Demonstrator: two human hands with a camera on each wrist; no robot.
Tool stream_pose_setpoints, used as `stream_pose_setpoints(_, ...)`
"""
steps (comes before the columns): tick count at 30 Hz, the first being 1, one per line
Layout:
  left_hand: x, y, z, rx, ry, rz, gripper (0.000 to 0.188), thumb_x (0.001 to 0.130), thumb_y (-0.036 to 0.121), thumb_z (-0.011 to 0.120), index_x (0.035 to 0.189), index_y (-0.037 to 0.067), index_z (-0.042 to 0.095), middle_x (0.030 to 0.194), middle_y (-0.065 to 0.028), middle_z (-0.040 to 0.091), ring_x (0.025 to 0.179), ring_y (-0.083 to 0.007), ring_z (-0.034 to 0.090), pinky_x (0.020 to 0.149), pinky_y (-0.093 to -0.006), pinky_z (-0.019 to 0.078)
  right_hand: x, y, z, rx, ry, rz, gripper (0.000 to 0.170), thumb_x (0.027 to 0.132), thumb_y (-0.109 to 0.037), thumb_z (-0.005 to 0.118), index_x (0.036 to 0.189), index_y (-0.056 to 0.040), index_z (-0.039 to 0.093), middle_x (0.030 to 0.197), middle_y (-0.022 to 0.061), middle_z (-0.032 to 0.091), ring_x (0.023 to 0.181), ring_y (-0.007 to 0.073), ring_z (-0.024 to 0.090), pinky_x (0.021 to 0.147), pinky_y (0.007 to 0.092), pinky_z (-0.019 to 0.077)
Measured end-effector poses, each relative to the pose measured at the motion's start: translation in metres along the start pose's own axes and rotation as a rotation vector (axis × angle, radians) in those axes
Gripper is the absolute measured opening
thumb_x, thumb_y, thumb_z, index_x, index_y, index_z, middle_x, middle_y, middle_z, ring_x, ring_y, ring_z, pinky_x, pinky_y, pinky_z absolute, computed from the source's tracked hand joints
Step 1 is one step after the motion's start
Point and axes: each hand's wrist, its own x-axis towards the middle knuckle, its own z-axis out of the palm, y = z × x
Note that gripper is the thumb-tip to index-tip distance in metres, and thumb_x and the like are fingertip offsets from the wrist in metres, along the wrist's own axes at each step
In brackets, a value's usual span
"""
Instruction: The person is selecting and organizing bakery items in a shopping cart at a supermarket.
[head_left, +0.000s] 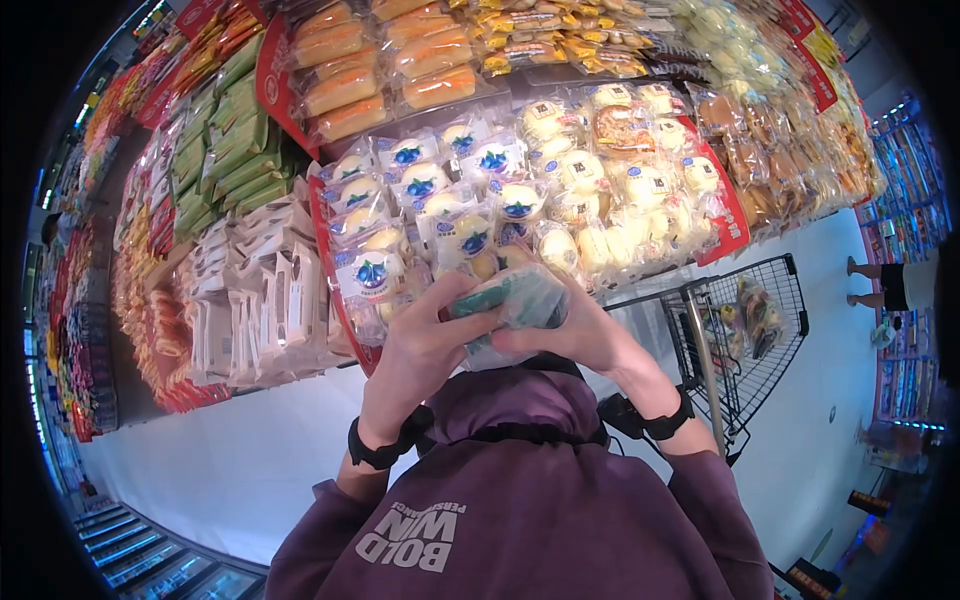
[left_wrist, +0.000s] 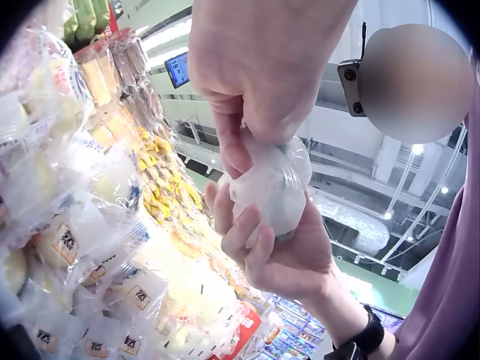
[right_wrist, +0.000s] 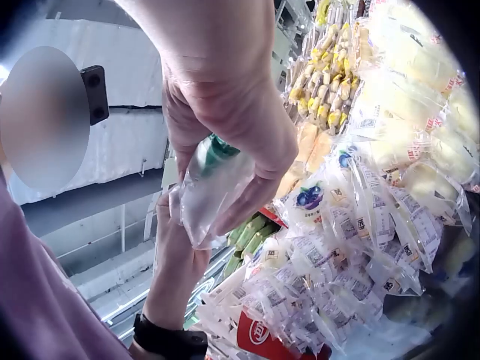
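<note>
Between both hands, in front of the chest, is a crumpled clear plastic package (head_left: 530,297) with a green part. My left hand (head_left: 425,335) grips it from the left, its fingers bent over the green side. From the other side my right hand (head_left: 585,335) holds it, thumb across the front. The left wrist view shows the package (left_wrist: 274,191) as a whitish bundle cupped by the right fingers and pinched by the left from above. What lies inside cannot be told. Right behind it are wrapped buns with blueberry labels (head_left: 420,187).
Cream-coloured wrapped buns (head_left: 580,175) lie right of the blueberry ones, behind a red divider (head_left: 722,200). White packets (head_left: 260,320) and green packets (head_left: 225,150) fill the left side. A black wire cart (head_left: 770,330) stands at the right; another person (head_left: 900,285) is farther off.
</note>
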Motion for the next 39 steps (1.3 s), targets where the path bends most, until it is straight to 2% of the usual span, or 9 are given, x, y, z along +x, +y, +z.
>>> stream_pose_setpoints(10,0.012,0.004,0.015,-0.096,0.113,-0.057,0.038,0.062,-0.012,0.064,0.086,0.014,0.078,0.088,-0.0054,0.064,0.071,-0.0185,0.063,0.058,-0.0273,0.0470,-0.004,0.005,-0.014,0.056,0.009,-0.114,0.031,0.081,-0.001,0.071,0.110,0.0023,0.063,0.100,0.0042,0.067,0.089,0.0084,0.062,0.078,0.0269,0.0543)
stream_pose_setpoints(16,0.022,0.006,0.035,-0.100,0.137,-0.067,0.036,0.063,-0.012,0.061,0.083,0.013,0.077,0.084,-0.0053,0.065,0.067,-0.0190,0.063,0.057,-0.0271,0.0471,-0.012,0.003,-0.035,0.015,0.024,-0.127,0.029,0.078,0.006,0.063,0.108,0.0040,0.064,0.096,0.0048,0.068,0.086,0.0105,0.065,0.075,0.0275,0.0560)
stream_pose_setpoints(25,0.066,0.032,0.080,-0.171,0.122,-0.150,0.034,0.062,-0.014,0.057,0.082,0.007,0.076,0.091,-0.0101,0.066,0.074,-0.0196,0.064,0.059,-0.0269,0.0495,-0.032,-0.007,-0.095,-0.008,0.058,-0.135,0.024,0.082,0.004,0.060,0.105,0.0057,0.065,0.091,0.0087,0.070,0.081,0.0132,0.068,0.074,0.0278,0.0557)
stream_pose_setpoints(28,0.091,0.054,0.093,-0.016,0.194,-0.084,0.034,0.064,-0.016,0.056,0.087,0.003,0.073,0.101,-0.0140,0.065,0.083,-0.0194,0.064,0.064,-0.0267,0.0505,-0.042,-0.008,-0.128,-0.081,0.100,-0.202,0.026,0.083,0.002,0.060,0.108,0.0059,0.065,0.090,0.0092,0.070,0.080,0.0123,0.068,0.070,0.0273,0.0546)
stream_pose_setpoints(29,0.099,0.066,0.099,-0.160,0.278,-0.198,0.032,0.068,-0.016,0.057,0.092,0.000,0.070,0.111,-0.0149,0.063,0.089,-0.0163,0.062,0.072,-0.0253,0.0510,-0.045,-0.008,-0.138,-0.108,0.123,-0.225,0.027,0.083,0.001,0.060,0.109,0.0059,0.064,0.090,0.0094,0.070,0.079,0.0118,0.068,0.069,0.0271,0.0542)
stream_pose_setpoints(31,0.118,0.087,0.107,-0.566,0.330,-0.377,0.028,0.072,-0.015,0.059,0.094,-0.001,0.068,0.115,-0.0136,0.062,0.092,-0.0145,0.062,0.073,-0.0242,0.0512,-0.052,-0.015,-0.154,-0.098,0.158,-0.224,0.027,0.084,-0.001,0.061,0.109,0.0051,0.065,0.091,0.0091,0.070,0.078,0.0109,0.066,0.069,0.0270,0.0532)
stream_pose_setpoints(34,0.136,0.101,0.127,-0.653,0.228,-0.592,0.023,0.077,-0.008,0.069,0.100,-0.003,0.068,0.105,-0.0089,0.067,0.086,-0.0091,0.062,0.068,-0.0217,0.0514,-0.059,-0.028,-0.168,-0.143,0.233,-0.272,0.027,0.082,-0.002,0.064,0.109,0.0034,0.065,0.092,0.0080,0.070,0.079,0.0103,0.064,0.071,0.0264,0.0516)
stream_pose_setpoints(37,0.142,0.095,0.145,-0.525,0.087,-0.641,0.027,0.078,-0.002,0.076,0.104,-0.004,0.069,0.083,-0.0035,0.071,0.070,-0.0034,0.060,0.062,-0.0195,0.0495,-0.062,-0.026,-0.189,-0.226,0.268,-0.375,0.032,0.079,-0.002,0.068,0.111,0.0008,0.064,0.091,0.0058,0.068,0.084,0.0101,0.062,0.075,0.0253,0.0494)
stream_pose_setpoints(39,0.144,0.088,0.149,-0.521,0.042,-0.685,0.022,0.080,-0.003,0.074,0.101,-0.004,0.070,0.083,-0.0038,0.071,0.070,-0.0034,0.061,0.060,-0.0191,0.0492,-0.069,-0.023,-0.198,-0.169,0.295,-0.405,0.038,0.077,-0.003,0.071,0.114,-0.0010,0.063,0.092,0.0046,0.066,0.087,0.0099,0.061,0.077,0.0244,0.0481)
